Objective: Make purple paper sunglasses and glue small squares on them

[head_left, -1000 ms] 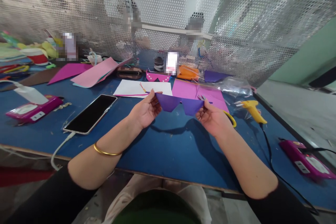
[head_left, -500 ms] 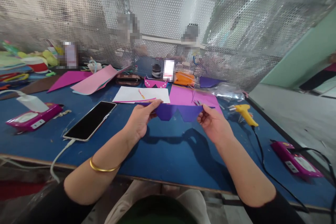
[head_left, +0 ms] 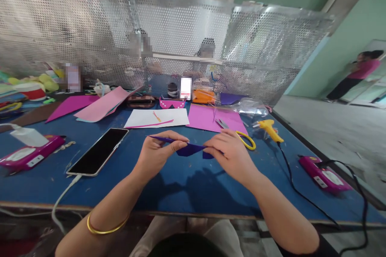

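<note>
Between my hands, above the blue tabletop, is a purple glasses-shaped cutout [head_left: 189, 150], partly covered by my fingers. My left hand [head_left: 161, 150] pinches it left of the middle, and one thin arm of it sticks out past the fingers. My right hand [head_left: 229, 150] grips it close to the nose notch and hides most of the right lens part. Just beyond my right hand lie yellow-handled scissors [head_left: 249, 140], their blades on a pink-purple sheet [head_left: 205, 118]. A white sheet [head_left: 141, 118] with a thin pink strip lies past my left hand.
A phone [head_left: 98, 151] on a cable lies at left beside a magenta power strip [head_left: 36, 156]. On the right are a yellow glue gun [head_left: 269, 129] and another power strip [head_left: 324, 174]. Pink decorated glasses [head_left: 172, 103] stand before a perforated metal screen [head_left: 183, 20]. Two people stand far right.
My hands have come closer together along the purple cutout, from its outer ends toward its middle. The scissors' yellow handle now shows. The view has tilted up slightly.
</note>
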`<control>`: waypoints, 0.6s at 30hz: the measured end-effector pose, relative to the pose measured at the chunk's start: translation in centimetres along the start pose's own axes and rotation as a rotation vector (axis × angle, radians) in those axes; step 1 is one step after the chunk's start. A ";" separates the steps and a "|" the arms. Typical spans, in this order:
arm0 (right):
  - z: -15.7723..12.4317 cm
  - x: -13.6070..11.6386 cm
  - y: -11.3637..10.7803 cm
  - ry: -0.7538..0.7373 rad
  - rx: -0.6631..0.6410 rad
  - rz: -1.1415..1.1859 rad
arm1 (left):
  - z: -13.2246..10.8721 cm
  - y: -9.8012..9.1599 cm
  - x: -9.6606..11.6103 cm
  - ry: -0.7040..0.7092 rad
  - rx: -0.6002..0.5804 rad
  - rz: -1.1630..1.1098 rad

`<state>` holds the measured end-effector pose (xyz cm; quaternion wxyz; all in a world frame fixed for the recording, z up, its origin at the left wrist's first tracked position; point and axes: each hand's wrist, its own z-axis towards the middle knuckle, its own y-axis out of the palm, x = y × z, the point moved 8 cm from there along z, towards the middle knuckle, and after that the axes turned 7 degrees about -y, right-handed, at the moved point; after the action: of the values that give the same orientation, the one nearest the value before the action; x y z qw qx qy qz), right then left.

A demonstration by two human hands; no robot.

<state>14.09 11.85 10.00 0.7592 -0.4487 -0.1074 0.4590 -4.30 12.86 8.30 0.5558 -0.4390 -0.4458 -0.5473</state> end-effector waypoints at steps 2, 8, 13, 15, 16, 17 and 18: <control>-0.1 -0.7 0.4 -0.010 0.007 -0.015 | -0.6 -0.1 -0.8 -0.065 -0.001 0.000; -1.7 -2.0 1.0 0.012 0.052 0.035 | -3.1 -0.1 -3.0 -0.220 0.051 0.074; -2.5 -0.8 1.9 0.256 0.037 0.227 | -4.0 0.2 -4.0 -0.278 0.096 0.049; -2.8 -0.1 2.2 0.343 0.033 0.271 | -4.0 0.3 -4.2 -0.291 0.096 0.036; -2.9 0.1 2.3 0.371 0.035 0.286 | -4.1 0.4 -4.3 -0.297 0.096 0.030; -3.0 0.2 2.3 0.391 0.038 0.296 | -4.1 0.4 -4.4 -0.302 0.097 0.025; -3.0 0.4 2.3 0.406 0.042 0.304 | -4.1 0.5 -4.4 -0.309 0.098 0.023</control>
<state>14.63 10.78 6.37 0.6966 -0.5268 0.1256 0.4707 -3.76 9.81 3.10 0.5074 -0.4955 -0.5473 -0.4445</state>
